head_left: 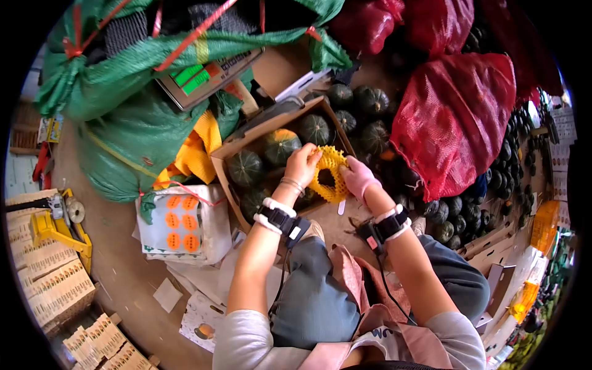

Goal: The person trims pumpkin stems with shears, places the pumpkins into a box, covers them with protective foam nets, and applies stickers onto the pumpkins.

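A yellow foam fruit net (333, 160) is stretched into a ring between my two hands, above the right side of an open cardboard box (229, 185). My bare left hand (300, 168) is closed on its left edge. On its right edge, my right hand (359, 179), in a pink glove, is closed too. Something dark shows through the ring; I cannot tell if a squash is inside it. Dark green squashes sit in the box, one with an orange patch (282, 147) and another (245, 168) at the left.
More green squashes (372, 100) lie on the floor behind and right of the box. A red mesh sack (455, 123) stands at the right. Left are green sacks (132, 154), a scale with a green display (191, 77), and a sheet of orange stickers (181, 222). Stacked cartons (58, 290) stand far left.
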`<act>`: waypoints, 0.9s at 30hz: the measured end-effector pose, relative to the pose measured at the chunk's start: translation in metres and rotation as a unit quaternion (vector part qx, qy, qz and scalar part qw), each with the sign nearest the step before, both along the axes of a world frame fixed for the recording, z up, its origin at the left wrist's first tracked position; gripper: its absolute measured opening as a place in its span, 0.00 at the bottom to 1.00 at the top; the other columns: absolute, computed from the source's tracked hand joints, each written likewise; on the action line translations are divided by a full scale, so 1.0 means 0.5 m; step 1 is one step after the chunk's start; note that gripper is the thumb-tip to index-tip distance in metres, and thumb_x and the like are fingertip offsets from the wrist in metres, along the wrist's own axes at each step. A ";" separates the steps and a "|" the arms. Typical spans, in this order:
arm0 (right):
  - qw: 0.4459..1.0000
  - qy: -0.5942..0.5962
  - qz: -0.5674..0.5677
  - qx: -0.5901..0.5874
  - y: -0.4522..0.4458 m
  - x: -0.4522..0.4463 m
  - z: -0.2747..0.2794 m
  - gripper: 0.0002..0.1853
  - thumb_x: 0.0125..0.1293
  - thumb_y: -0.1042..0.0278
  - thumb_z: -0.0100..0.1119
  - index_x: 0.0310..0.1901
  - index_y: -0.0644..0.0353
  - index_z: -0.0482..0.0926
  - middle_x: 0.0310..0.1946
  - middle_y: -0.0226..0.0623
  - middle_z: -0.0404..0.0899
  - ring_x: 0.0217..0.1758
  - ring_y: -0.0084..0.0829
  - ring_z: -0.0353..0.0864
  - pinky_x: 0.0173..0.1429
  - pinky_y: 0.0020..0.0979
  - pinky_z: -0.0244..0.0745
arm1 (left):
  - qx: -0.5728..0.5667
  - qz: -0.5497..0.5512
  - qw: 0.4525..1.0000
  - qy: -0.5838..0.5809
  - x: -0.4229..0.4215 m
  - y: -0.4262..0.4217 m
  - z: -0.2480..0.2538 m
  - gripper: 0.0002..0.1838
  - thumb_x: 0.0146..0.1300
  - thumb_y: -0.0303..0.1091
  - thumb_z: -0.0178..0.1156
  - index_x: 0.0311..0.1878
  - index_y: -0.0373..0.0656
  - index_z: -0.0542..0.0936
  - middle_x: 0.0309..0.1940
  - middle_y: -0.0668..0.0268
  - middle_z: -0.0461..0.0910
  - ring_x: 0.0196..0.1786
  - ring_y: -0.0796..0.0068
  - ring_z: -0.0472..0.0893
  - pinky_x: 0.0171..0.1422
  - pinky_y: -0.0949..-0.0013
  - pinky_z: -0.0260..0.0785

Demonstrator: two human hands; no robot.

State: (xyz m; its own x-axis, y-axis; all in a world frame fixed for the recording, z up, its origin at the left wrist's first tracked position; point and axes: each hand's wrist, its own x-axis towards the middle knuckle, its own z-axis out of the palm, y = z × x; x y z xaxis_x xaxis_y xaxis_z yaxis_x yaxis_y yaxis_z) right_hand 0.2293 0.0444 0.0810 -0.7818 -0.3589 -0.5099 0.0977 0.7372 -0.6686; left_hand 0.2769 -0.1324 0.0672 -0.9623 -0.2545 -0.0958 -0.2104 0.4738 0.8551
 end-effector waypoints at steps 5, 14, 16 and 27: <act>0.967 -0.158 -0.138 -0.143 -0.014 -0.001 -0.032 0.11 0.69 0.62 0.48 0.49 0.55 0.71 0.28 0.33 0.74 0.31 0.28 0.74 0.36 0.32 0.71 | 0.071 -0.027 0.996 -0.054 -0.021 0.015 -0.034 0.13 0.66 0.39 0.56 0.45 0.39 0.73 0.37 0.50 0.78 0.39 0.52 0.78 0.46 0.64 0.70; 0.957 0.143 0.072 -0.242 -0.076 0.134 0.058 0.11 0.65 0.73 0.51 0.48 0.65 0.69 0.36 0.51 0.73 0.41 0.49 0.77 0.46 0.37 0.72 | 0.042 0.083 0.991 0.092 0.208 -0.059 0.081 0.08 0.65 0.30 0.58 0.43 0.38 0.75 0.31 0.55 0.79 0.35 0.60 0.80 0.40 0.68 0.71; 0.942 0.178 0.074 -0.274 -0.092 0.130 0.052 0.10 0.65 0.74 0.52 0.46 0.67 0.71 0.38 0.53 0.74 0.41 0.51 0.77 0.45 0.36 0.73 | 0.074 0.113 0.983 0.125 0.223 -0.061 0.057 0.07 0.65 0.29 0.57 0.43 0.37 0.75 0.31 0.56 0.79 0.34 0.65 0.80 0.40 0.70 0.71; 0.951 0.046 -0.051 -0.303 -0.105 0.080 -0.012 0.05 0.67 0.71 0.53 0.41 0.63 0.73 0.27 0.40 0.71 0.33 0.23 0.68 0.42 0.26 0.69 | 0.237 0.248 0.937 0.069 0.194 -0.059 -0.012 0.07 0.63 0.31 0.61 0.38 0.38 0.75 0.23 0.67 0.75 0.27 0.84 0.72 0.32 0.77 0.66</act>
State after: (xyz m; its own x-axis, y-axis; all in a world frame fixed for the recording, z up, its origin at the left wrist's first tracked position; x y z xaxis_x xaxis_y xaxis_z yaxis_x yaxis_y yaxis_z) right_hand 0.2695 -0.0079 0.0749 -0.8596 -0.4848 -0.1614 0.0678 0.2048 -0.9764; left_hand 0.3738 -0.1619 0.0611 -0.7489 -0.6336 -0.1942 -0.1757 -0.0927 0.9801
